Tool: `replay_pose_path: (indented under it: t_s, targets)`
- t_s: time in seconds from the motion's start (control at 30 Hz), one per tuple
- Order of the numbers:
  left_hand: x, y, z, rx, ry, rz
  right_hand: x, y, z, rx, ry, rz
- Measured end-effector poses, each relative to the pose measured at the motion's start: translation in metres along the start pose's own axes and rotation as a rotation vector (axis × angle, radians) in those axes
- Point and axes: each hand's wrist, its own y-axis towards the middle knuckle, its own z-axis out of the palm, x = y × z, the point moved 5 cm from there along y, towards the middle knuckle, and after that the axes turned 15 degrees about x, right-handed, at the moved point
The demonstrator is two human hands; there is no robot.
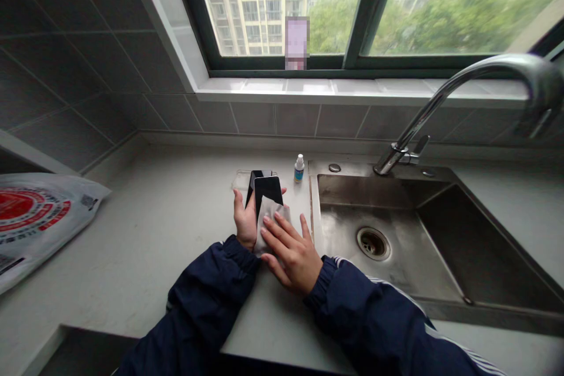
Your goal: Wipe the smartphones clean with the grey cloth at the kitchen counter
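My left hand (245,220) grips a black phone (267,189) from its left side, holding it screen up above the counter. My right hand (291,251) presses a small grey cloth (269,215) flat against the lower half of the phone's screen, fingers stretched out over it. A second dark phone (254,178) or case shows just behind the held phone. A clear case (241,178) lies on the counter behind them. A small white bottle with a blue label (299,168) stands upright just right of the phone, near the sink's edge.
A steel sink (414,241) with a drain fills the right, with a curved tap (462,94) above it. A printed plastic bag (35,217) lies at the left on the pale counter (154,229). Grey tiles and a window sill stand behind.
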Motion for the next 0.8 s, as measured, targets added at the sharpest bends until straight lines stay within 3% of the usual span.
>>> replay_pose_path:
  t_s: [0.4, 0.63, 0.8]
  targets:
    - [0.003, 0.001, 0.001, 0.047, -0.015, 0.003, -0.005, 0.0, 0.002, 0.007, -0.007, 0.017]
    - [0.023, -0.002, 0.014, 0.131, -0.074, -0.049, -0.017, 0.003, 0.002, 0.04, -0.048, 0.108]
    - [0.036, -0.004, 0.005, 0.142, -0.001, -0.066, -0.026, 0.004, -0.003, 0.056, -0.075, 0.166]
